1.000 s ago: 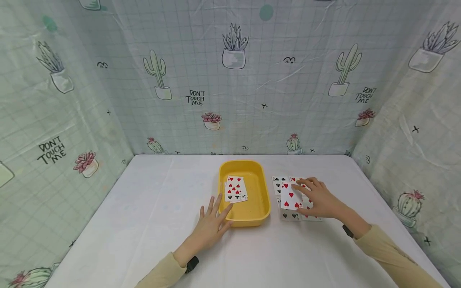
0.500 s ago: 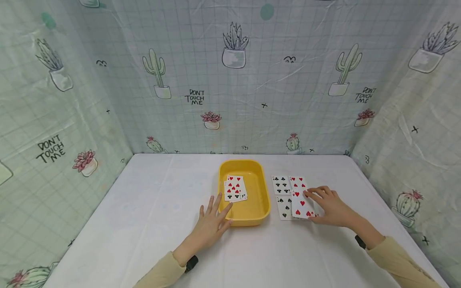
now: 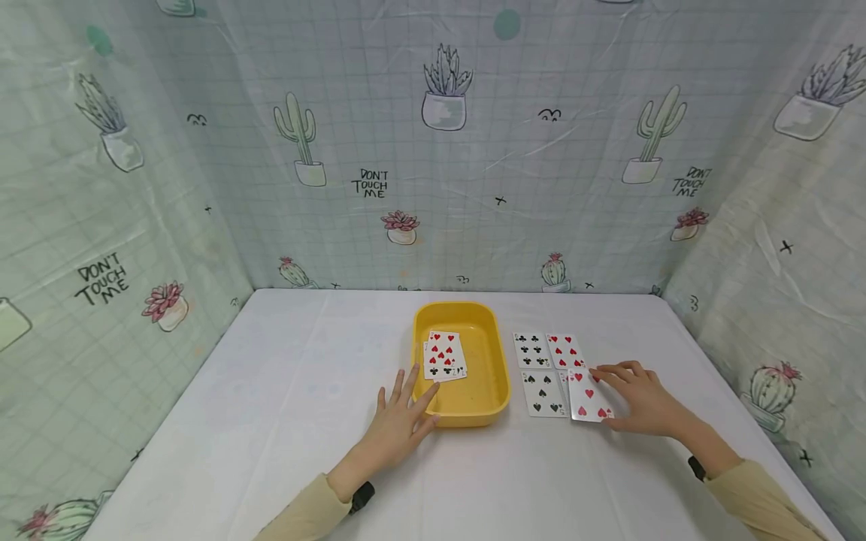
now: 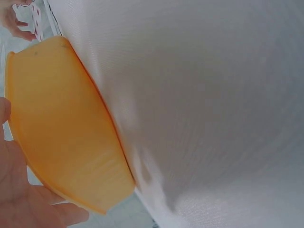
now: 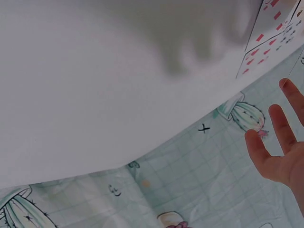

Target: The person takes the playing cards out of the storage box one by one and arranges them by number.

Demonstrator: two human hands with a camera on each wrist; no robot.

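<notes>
My right hand (image 3: 639, 398) pinches a five of hearts (image 3: 587, 397) between thumb and fingers, close over the near right part of a block of face-up playing cards. That card largely covers another in the head view; the right wrist view shows red diamonds on the covered card (image 5: 277, 16). Beside it lie a five of spades (image 3: 543, 394), a six of clubs (image 3: 531, 351) and a red-pipped card (image 3: 565, 351). My left hand (image 3: 392, 436) rests with spread fingers at the near left rim of a yellow tray (image 3: 483, 376).
Inside the tray, a heart card (image 3: 444, 347) overlaps a club card (image 3: 440, 373). The white table (image 3: 318, 361) ends at a cactus-print cloth (image 3: 501, 240) behind and at both sides. The tray stands just left of the card block.
My right hand has carried the five of hearts right and nearer, uncovering the five of spades and the far cards. My left hand and the tray have stayed put.
</notes>
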